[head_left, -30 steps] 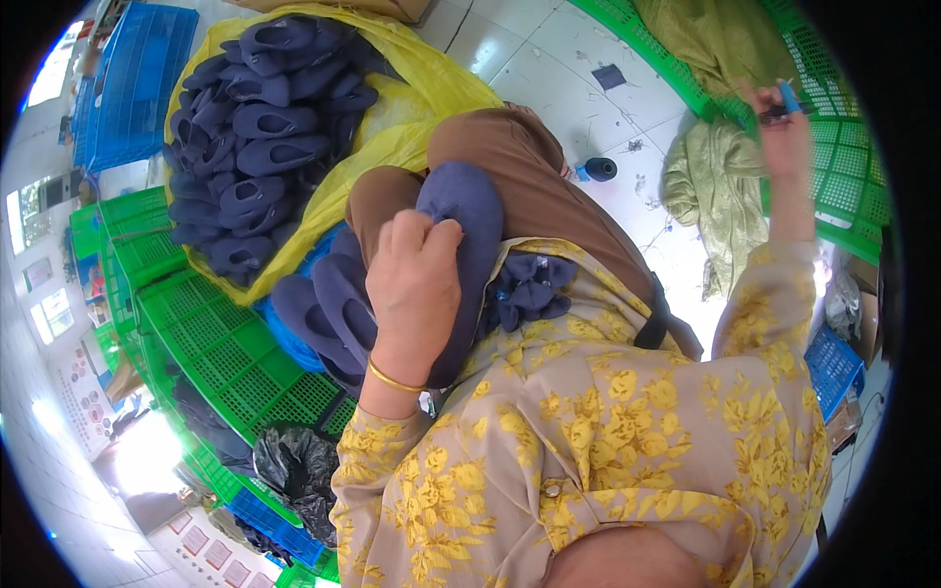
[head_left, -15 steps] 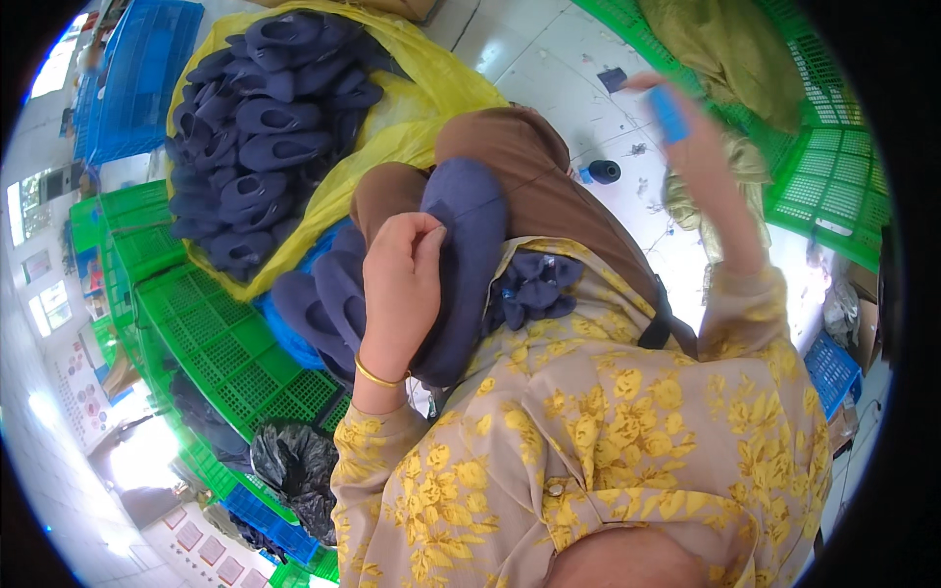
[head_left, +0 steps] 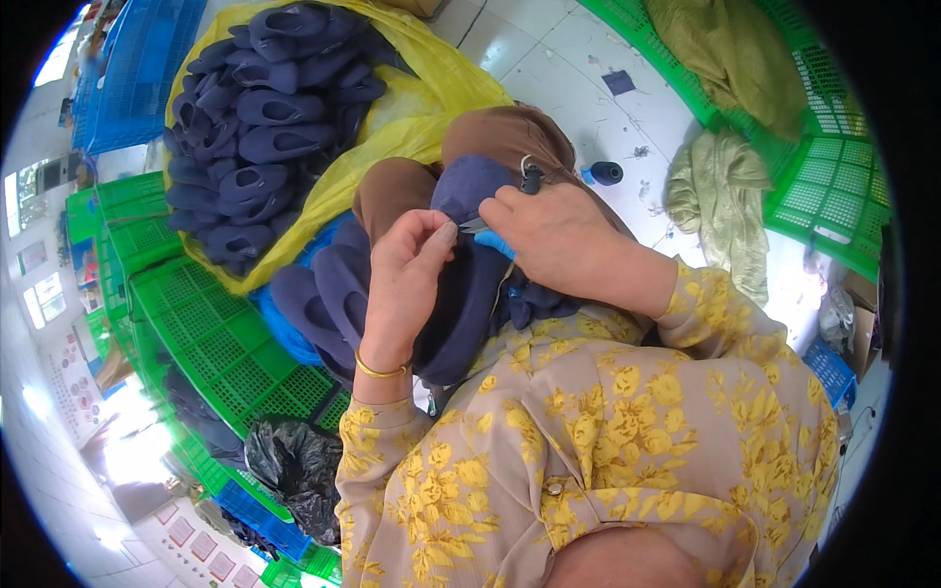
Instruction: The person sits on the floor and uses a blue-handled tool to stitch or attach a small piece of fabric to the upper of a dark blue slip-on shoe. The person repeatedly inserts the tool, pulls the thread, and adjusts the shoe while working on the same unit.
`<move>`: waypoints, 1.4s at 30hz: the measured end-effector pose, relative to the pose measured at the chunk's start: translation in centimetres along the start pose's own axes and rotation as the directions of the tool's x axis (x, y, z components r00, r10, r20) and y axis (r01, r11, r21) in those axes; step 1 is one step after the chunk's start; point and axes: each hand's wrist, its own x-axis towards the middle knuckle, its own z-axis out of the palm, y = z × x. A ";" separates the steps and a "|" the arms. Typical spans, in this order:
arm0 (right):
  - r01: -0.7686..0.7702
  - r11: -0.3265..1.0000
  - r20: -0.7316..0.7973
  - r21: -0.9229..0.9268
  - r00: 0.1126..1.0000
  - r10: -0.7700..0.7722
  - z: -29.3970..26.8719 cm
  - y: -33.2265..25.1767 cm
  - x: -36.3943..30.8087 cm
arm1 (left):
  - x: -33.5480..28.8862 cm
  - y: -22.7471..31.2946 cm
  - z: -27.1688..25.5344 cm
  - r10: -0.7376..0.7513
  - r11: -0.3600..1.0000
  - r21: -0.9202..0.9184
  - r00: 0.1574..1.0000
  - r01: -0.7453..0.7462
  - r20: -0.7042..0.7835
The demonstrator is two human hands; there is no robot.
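Observation:
A dark navy fabric shoe (head_left: 457, 323) lies across my lap. Over it, my left hand (head_left: 407, 269) is closed in a pinch, thumb and forefinger together at the shoe's upper part; any thread between them is too fine to make out. My right hand (head_left: 564, 235) is closed around small blue-handled thread snips (head_left: 495, 242), whose metal tip points at my left fingertips. More navy shoes (head_left: 312, 302) rest against my left forearm. A bunch of small navy fabric pieces (head_left: 534, 304) sits in my lap, partly under my right wrist.
A yellow plastic bag (head_left: 421, 118) full of navy shoes stands at the far left. Green crates (head_left: 201, 338) line the left side, beside a black plastic bag (head_left: 291, 470). On the floor at the right are a thread spool (head_left: 607, 173), a crumpled pale cloth (head_left: 720, 196) and another green crate (head_left: 828, 201).
My right hand has swung in from the far right to the shoe, bringing the snips beside my left fingers. My left hand stays nearly in place, still pinching.

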 end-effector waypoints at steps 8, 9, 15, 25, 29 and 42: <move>0.003 1.000 -0.015 -0.027 1.000 -0.003 0.5 0.0 0.0 | -0.1 0.2 0.3 0.006 1.000 -0.016 1.000 -0.006 -0.009; -0.032 0.999 -0.014 0.017 0.999 0.032 0.5 0.0 0.0 | -0.1 0.2 0.2 0.002 0.998 -0.064 1.000 -0.003 -0.015; -0.248 0.886 -0.105 0.391 0.945 0.311 -0.6 1.4 -0.4 | -1.9 0.5 -3.8 0.188 0.867 -0.469 0.982 -0.167 -0.003; -0.065 0.872 -0.032 0.486 0.995 0.092 0.2 2.9 -0.8 | -5.7 -2.2 -3.3 0.193 0.777 0.626 0.972 -0.068 -0.133; -0.365 0.542 0.089 0.757 0.880 0.467 -1.8 2.9 -1.1 | -6.9 -4.2 -5.4 0.155 0.959 0.281 0.917 -0.050 -0.368; -0.257 0.194 0.026 0.947 0.661 0.750 -1.4 8.2 -3.9 | -16.8 -7.0 -21.2 0.054 0.948 -0.066 0.359 -0.312 -0.932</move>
